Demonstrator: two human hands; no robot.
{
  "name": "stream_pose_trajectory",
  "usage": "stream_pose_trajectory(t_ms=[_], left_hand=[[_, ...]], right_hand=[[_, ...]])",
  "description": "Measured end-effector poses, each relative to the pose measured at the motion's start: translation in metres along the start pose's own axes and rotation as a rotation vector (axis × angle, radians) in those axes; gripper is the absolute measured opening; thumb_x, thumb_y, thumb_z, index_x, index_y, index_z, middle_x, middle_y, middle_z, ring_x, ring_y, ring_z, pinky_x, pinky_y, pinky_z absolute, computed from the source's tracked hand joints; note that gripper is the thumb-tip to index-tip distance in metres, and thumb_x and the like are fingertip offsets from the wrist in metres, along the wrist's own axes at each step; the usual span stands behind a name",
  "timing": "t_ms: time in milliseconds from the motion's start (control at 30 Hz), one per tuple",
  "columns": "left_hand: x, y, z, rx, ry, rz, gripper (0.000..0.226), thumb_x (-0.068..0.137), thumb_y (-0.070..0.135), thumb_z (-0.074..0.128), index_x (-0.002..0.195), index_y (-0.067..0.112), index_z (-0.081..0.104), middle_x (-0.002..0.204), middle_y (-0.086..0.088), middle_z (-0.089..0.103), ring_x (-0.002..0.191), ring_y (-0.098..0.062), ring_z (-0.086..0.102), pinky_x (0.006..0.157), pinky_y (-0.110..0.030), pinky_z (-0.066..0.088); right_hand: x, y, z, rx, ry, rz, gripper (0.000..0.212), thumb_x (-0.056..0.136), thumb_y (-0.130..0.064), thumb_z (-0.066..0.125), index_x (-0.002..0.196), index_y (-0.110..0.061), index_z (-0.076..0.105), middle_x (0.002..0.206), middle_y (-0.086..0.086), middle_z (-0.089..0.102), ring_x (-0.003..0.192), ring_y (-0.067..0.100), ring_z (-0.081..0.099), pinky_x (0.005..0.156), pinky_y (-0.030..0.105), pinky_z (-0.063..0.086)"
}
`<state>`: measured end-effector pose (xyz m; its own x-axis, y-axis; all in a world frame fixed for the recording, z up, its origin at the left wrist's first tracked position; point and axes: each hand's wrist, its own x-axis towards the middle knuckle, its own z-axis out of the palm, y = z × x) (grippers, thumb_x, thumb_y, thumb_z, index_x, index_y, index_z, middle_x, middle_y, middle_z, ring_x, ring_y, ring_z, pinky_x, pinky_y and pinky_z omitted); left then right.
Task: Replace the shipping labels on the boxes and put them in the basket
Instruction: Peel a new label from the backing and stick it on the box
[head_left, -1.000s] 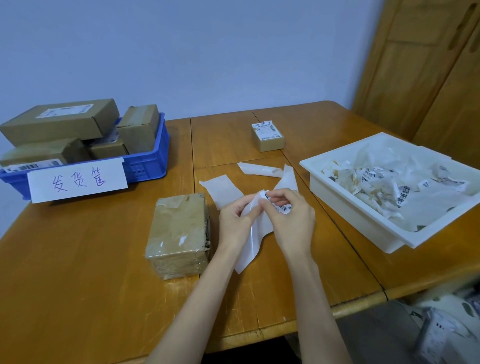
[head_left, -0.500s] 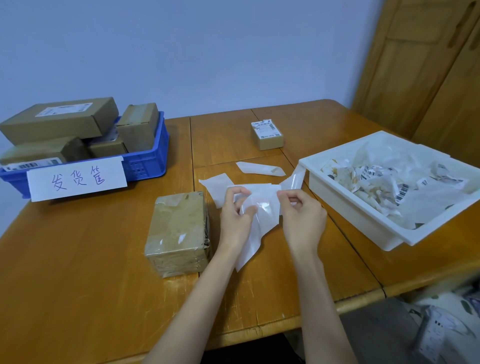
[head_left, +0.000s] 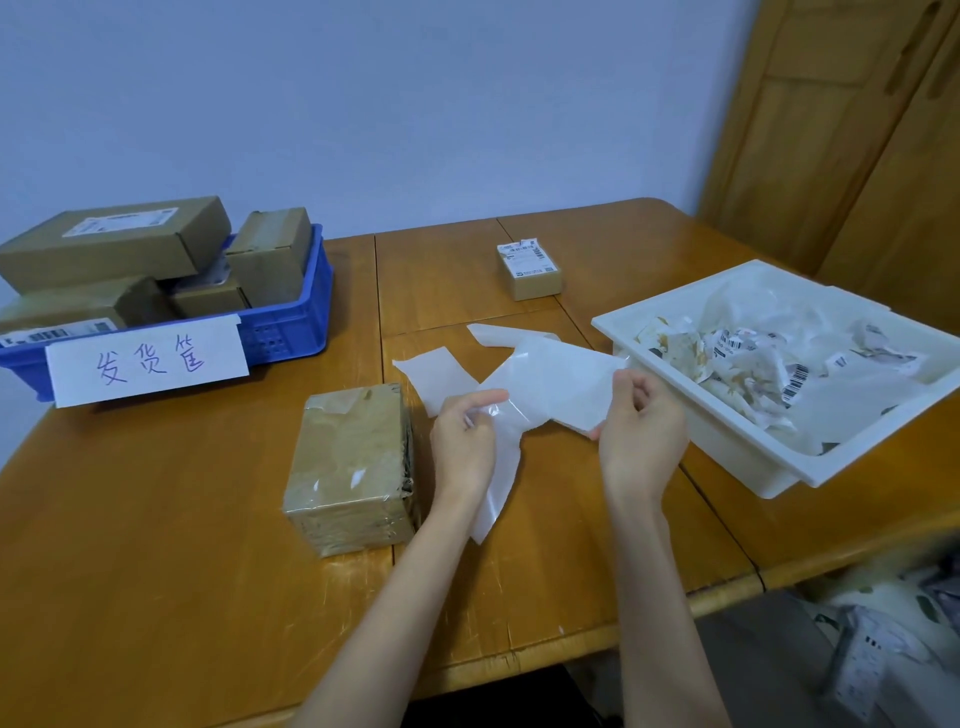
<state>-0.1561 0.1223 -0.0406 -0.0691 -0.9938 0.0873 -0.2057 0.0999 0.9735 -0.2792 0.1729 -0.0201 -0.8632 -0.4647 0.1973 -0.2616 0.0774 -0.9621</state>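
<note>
Both hands pinch a white label sheet (head_left: 550, 387) above the tabletop (head_left: 156, 519): left hand (head_left: 462, 441) grip on its lower corner, right hand (head_left: 641, 431) grip on its 3 o'clock edge. A taped box (head_left: 350, 462) lies at the left hand's 9 o'clock; the blue basket (head_left: 291, 322) sits at 10 o'clock.

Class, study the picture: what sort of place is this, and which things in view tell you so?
Probably a small home parcel-packing station, not a warehouse. Clues: a blue basket full of cardboard boxes behind a handwritten sign, a white tray of torn-off shipping labels, and an ordinary wooden table beside wooden doors.
</note>
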Motion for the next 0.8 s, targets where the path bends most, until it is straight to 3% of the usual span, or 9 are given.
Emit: stream_pose_trajectory(t_ms=[67,167,233,300,433,500,600,800], left_hand=[[0.0011,0.0009,0.0004,-0.001,0.029,-0.029,0.034,0.098,0.001,0.047,0.112,0.020,0.071,0.129,0.004,0.058,0.097,0.003,0.050,0.074,0.002,0.034],[0.0009,0.0024,0.0011,0.010,0.040,-0.059,0.029,0.097,0.006,0.052,0.119,0.019,0.066,0.133,-0.001,0.052,0.102,-0.001,0.048,0.085,-0.011,0.037],[-0.0002,0.0028,0.0012,0.030,0.039,-0.085,0.031,0.098,0.011,0.054,0.128,0.016,0.062,0.133,-0.002,0.045,0.092,0.002,0.047,0.086,-0.014,0.036],[-0.0001,0.0020,0.0013,0.043,0.038,-0.100,0.036,0.099,0.013,0.055,0.135,0.014,0.057,0.136,-0.003,0.041,0.085,0.006,0.044,0.085,-0.015,0.035],[-0.0019,0.0054,0.0012,0.045,0.023,-0.159,0.043,0.100,0.016,0.054,0.142,0.014,0.050,0.144,-0.004,0.034,0.099,-0.004,0.044,0.094,-0.022,0.034],[-0.0032,0.0075,0.0012,0.047,0.015,-0.184,0.046,0.100,0.018,0.054,0.145,0.015,0.047,0.146,-0.004,0.030,0.109,-0.009,0.039,0.096,-0.023,0.033],[-0.0045,0.0090,0.0027,0.076,0.012,-0.192,0.050,0.100,0.019,0.055,0.147,0.013,0.041,0.145,-0.004,0.027,0.104,-0.010,0.039,0.092,-0.023,0.035],[-0.0015,0.0087,0.0085,0.100,0.020,-0.206,0.057,0.097,0.020,0.059,0.148,0.010,0.034,0.130,0.000,0.022,0.105,-0.020,0.048,0.100,-0.042,0.050]], right_hand=[[-0.0005,0.0007,0.0002,-0.009,0.024,0.006,0.021,0.101,-0.029,0.046,0.096,-0.018,0.064,0.072,-0.010,0.064,0.059,0.020,0.066,0.071,0.042,0.054],[-0.0011,0.0010,-0.0021,-0.046,0.057,0.026,0.021,0.101,-0.031,0.047,0.099,-0.018,0.064,0.088,-0.004,0.067,0.079,0.014,0.059,0.066,0.031,0.044],[-0.0010,0.0001,-0.0047,-0.070,0.073,0.036,0.020,0.100,-0.031,0.047,0.097,-0.020,0.064,0.085,-0.006,0.063,0.079,0.013,0.056,0.058,0.024,0.032],[-0.0007,-0.0004,-0.0055,-0.072,0.089,0.029,0.020,0.100,-0.029,0.047,0.094,-0.021,0.064,0.082,-0.004,0.063,0.077,0.014,0.055,0.057,0.021,0.030],[0.0010,0.0004,-0.0067,-0.056,0.135,0.024,0.020,0.100,-0.026,0.046,0.091,-0.019,0.062,0.087,-0.003,0.058,0.077,0.013,0.051,0.058,0.019,0.030],[0.0020,0.0005,-0.0071,-0.046,0.152,0.024,0.019,0.100,-0.025,0.045,0.091,-0.018,0.061,0.090,-0.006,0.052,0.076,0.012,0.048,0.058,0.021,0.028],[0.0018,0.0007,-0.0071,-0.059,0.168,0.026,0.020,0.101,-0.023,0.043,0.092,-0.017,0.059,0.091,-0.007,0.048,0.077,0.016,0.049,0.060,0.028,0.028],[-0.0006,0.0003,-0.0071,0.022,0.217,0.051,0.022,0.094,-0.028,0.035,0.086,-0.020,0.054,0.091,-0.009,0.047,0.087,0.022,0.053,0.090,0.048,0.042]])
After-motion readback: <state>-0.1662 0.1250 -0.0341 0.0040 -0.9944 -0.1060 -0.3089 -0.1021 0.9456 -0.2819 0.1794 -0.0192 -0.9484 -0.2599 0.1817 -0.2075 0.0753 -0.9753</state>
